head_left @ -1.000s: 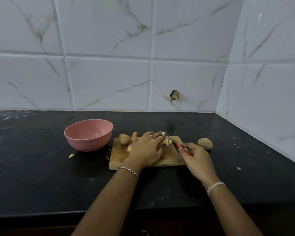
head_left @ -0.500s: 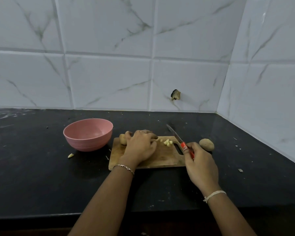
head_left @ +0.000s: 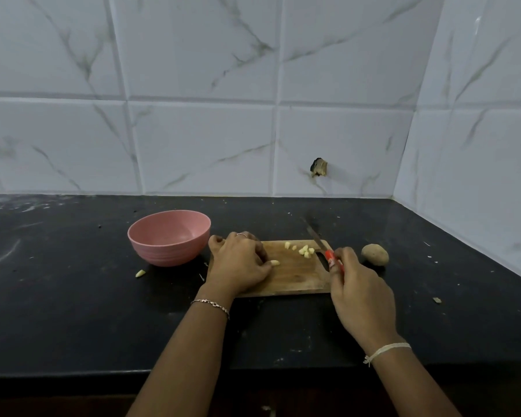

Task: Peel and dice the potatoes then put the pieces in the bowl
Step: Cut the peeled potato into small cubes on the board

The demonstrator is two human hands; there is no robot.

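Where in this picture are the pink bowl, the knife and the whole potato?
Pink bowl [head_left: 169,254]: head view, front outer wall.
Knife [head_left: 329,255]: head view, red handle just below the blade.
Whole potato [head_left: 374,254]: head view, middle of its skin.

One bowl [head_left: 169,237], one cutting board [head_left: 295,275], one knife [head_left: 322,246], one whole potato [head_left: 374,254], two hands [head_left: 238,263] [head_left: 361,296], about six diced pieces [head_left: 306,253].

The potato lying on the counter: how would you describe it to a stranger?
On the black counter, find the wooden cutting board. Just past its right edge, on the counter, lies the whole potato. It is round, brown and uncut, unlike the small pale pieces on the board.
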